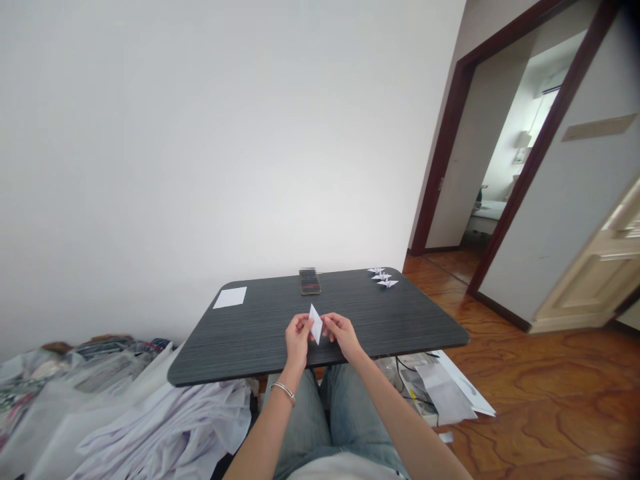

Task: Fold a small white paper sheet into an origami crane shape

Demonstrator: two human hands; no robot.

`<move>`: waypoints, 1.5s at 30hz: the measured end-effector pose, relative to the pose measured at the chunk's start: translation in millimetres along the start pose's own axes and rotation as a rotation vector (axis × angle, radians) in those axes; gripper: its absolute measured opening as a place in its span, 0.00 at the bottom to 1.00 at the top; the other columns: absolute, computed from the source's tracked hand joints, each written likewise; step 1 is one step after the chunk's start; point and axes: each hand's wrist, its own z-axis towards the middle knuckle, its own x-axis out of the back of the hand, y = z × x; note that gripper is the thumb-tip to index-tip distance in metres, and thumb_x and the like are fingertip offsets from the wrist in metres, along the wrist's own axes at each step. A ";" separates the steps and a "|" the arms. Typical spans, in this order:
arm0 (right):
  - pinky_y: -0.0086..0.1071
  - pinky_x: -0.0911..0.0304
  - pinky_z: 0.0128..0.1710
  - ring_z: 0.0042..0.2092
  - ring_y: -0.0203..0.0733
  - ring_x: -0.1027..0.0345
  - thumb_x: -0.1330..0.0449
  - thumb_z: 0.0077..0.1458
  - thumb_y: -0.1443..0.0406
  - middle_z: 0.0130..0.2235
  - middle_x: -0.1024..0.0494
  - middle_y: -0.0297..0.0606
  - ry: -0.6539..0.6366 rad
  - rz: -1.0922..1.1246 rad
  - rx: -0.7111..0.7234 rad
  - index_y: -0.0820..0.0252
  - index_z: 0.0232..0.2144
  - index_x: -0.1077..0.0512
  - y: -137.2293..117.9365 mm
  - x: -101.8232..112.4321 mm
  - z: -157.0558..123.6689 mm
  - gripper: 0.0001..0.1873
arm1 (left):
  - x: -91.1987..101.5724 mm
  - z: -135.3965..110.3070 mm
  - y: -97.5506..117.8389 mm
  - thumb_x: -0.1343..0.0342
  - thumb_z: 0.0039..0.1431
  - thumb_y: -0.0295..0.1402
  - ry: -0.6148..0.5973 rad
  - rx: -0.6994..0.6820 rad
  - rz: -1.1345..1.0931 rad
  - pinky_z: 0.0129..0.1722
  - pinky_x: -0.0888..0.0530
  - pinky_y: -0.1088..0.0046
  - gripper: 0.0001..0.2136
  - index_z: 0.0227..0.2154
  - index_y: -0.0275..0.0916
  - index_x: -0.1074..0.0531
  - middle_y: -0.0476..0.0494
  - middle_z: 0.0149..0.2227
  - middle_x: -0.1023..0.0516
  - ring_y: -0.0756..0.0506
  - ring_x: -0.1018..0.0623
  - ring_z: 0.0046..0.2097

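Paper, folded to a narrow white pointed shape, is held upright just above the near edge of the worktop, pinched between both hands. The left hand closes its fingertips on the left edge, and the right hand closes on the right edge, so each grip is shut on the same piece.

To do this fold well, the person would probably want to line up the edges exactly, keep the tip sharp, and press each crease flat against the hard surface rather than in the air; thin paper slips and tears easily if pulled.

A silver bracelet circles the left wrist. The worktop is dark grey with a fine, streaked grain and rounded corners. A flat white sheet lies at its far left corner, a small dark object, blurred, sits at the far edge, and three small folded paper cranes stand close together at the far right.
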 end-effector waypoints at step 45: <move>0.24 0.42 0.20 0.25 0.34 0.36 0.38 0.46 0.63 0.25 0.28 0.33 0.100 0.105 0.109 0.59 0.33 0.31 -104.2 -34.3 -81.4 0.09 | -25.4 -73.7 91.7 0.37 0.43 0.35 -0.071 0.095 -0.146 0.22 0.36 0.81 0.09 0.24 0.35 0.29 0.51 0.22 0.29 0.54 0.32 0.23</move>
